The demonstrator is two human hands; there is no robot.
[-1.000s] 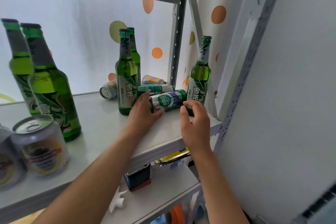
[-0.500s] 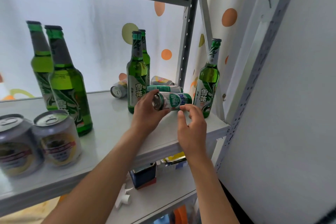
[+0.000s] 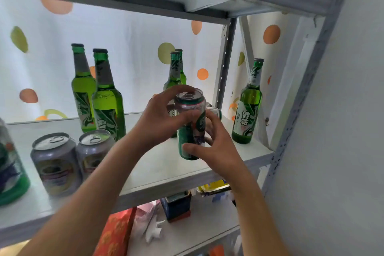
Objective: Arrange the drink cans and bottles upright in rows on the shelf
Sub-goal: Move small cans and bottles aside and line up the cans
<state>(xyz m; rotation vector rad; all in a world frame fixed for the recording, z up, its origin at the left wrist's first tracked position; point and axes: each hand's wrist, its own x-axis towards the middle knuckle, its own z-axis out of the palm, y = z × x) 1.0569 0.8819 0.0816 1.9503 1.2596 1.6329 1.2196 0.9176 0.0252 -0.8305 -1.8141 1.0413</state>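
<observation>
Head view: both hands, left (image 3: pixel 160 118) and right (image 3: pixel 216 147), grip the upright green can (image 3: pixel 190 122).

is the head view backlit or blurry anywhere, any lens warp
Head view: strongly backlit by the bright curtain, so the bottles glow; the shelf frame bows from wide-angle distortion; the green can at far left is soft; the held can is slightly smeared.

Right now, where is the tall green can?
In the head view, the tall green can is upright in both hands, left hand and right hand, right of centre above the shelf.
</observation>
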